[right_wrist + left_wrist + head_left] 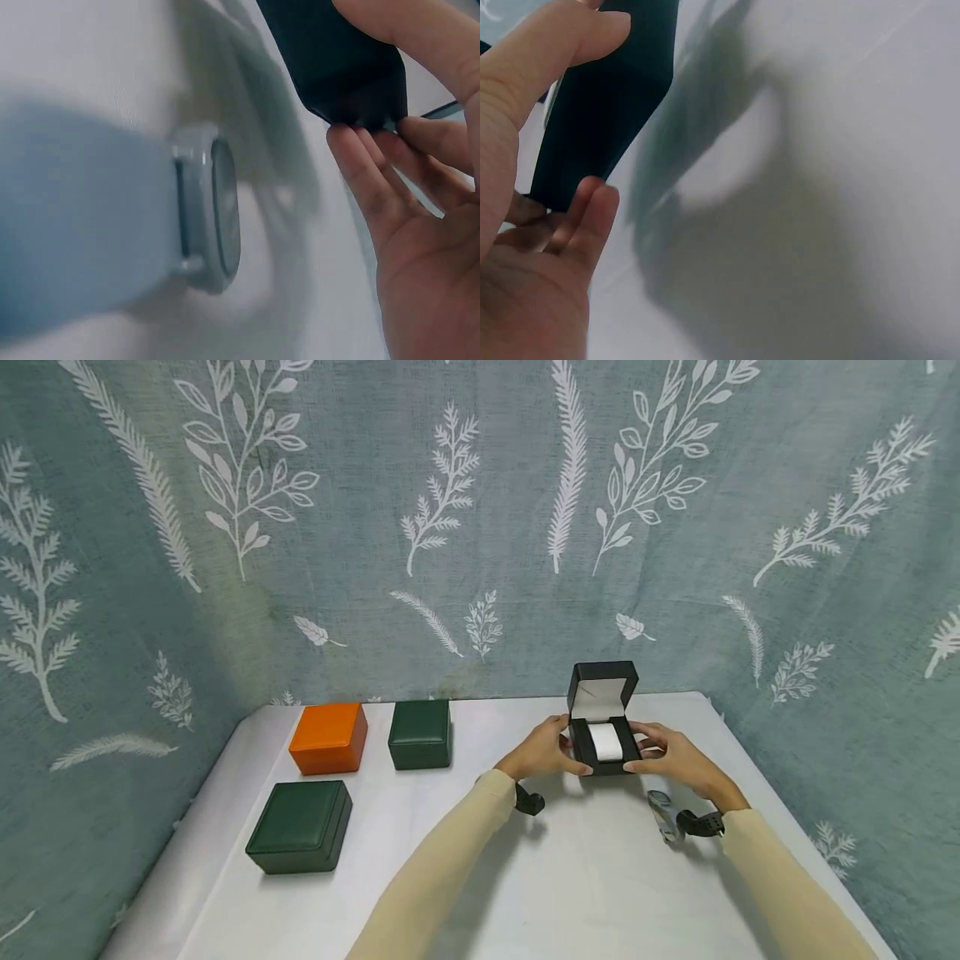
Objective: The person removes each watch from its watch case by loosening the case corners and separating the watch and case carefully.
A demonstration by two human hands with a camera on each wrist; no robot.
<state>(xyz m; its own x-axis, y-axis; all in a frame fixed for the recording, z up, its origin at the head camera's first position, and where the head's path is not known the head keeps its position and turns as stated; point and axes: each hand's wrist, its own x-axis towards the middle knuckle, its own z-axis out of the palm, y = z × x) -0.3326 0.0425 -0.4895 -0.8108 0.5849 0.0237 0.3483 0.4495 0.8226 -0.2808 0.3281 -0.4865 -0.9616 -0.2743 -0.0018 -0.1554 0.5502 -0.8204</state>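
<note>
An open black watch box (581, 752) is held between both hands toward the far right of the table, lid (602, 672) raised at the back. Inside it sits a white cushion (606, 742). My left hand (542, 749) grips the box's left side, thumb at the front corner; the left wrist view shows its fingers under the box's lower edge (604, 105). The right side is gripped by my right hand (678, 762), fingertips (346, 142) at the bottom edge. Below my right hand lies a wristwatch (663, 817), its case (214, 210) and pale strap large in the right wrist view.
On the left of the white table (585, 893) stand an orange box (328, 739), a dark green box (420, 735) and a larger green box (300, 828), all closed. A leaf-patterned teal cloth (510, 527) hangs behind the table and along both sides.
</note>
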